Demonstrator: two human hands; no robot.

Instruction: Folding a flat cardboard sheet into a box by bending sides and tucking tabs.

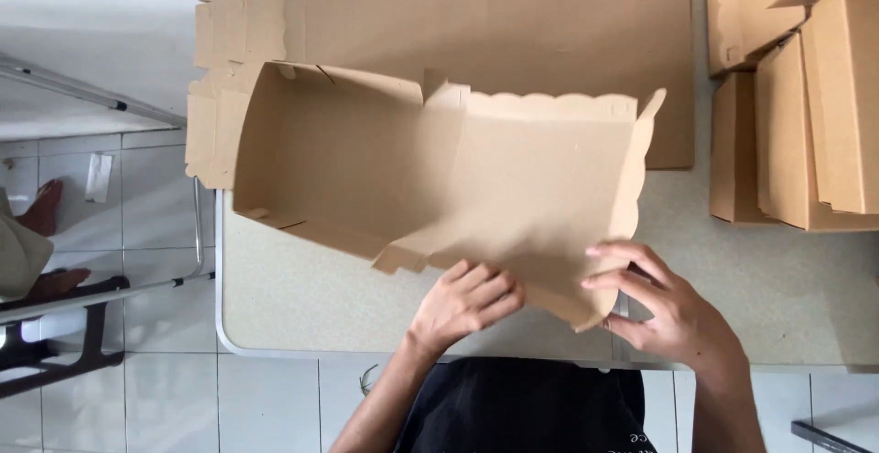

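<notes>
box blank (430,178): half-folded, long axis along table (302,297) near edge | left hand (465,302): fingers flat on near flap | right hand (659,306): pinching near-right scalloped corner, box lies beyond both

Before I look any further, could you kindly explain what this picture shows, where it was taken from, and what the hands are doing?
There is no machine here: a person works with two bare hands, and the single picture comes from a camera worn on their head, looking straight down.

The left hand presses flat on the near edge of a half-folded brown cardboard box. The right hand pinches the box's scalloped near corner flap between its fingers.

The box rests on a pale table. Beyond it lies a stack of flat cardboard sheets, not yet folded. At the right stand several folded boxes.

To the left, off the table, you can see a white tiled floor and part of a metal frame.
</notes>
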